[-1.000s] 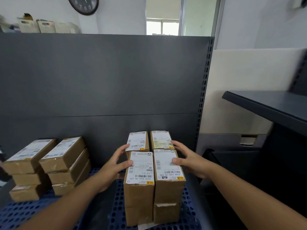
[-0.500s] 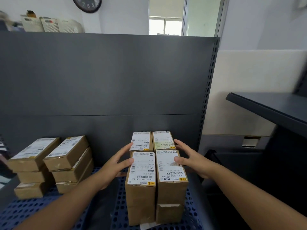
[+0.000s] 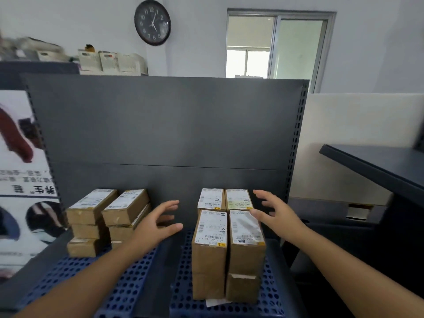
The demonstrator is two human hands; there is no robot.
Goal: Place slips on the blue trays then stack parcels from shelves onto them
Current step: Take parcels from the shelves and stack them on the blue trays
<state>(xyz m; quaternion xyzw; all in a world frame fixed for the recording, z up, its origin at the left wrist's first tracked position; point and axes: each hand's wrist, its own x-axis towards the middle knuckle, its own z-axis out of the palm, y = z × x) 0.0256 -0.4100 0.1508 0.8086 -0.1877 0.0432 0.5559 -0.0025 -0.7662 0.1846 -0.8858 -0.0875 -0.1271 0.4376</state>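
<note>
Two blue perforated trays lie side by side on a dark shelf. The right tray (image 3: 270, 292) carries a stack of brown labelled parcels (image 3: 227, 239), two wide and two deep, with a white slip (image 3: 214, 302) peeking out under the front. The left tray (image 3: 124, 292) holds a lower stack of parcels (image 3: 107, 216) at its far left. My left hand (image 3: 156, 222) hovers open just left of the right stack, not touching it. My right hand (image 3: 274, 213) hovers open at the stack's right top edge, fingers spread.
A dark grey metal back panel (image 3: 169, 125) rises behind the trays. A dark shelf (image 3: 376, 161) juts out at the right. A poster (image 3: 20, 180) stands at the left. A wall clock (image 3: 152, 22) and a window (image 3: 277, 47) are beyond.
Both hands have come off the right stack and spread apart, fingers open. The view has tilted upward, showing the clock and window.
</note>
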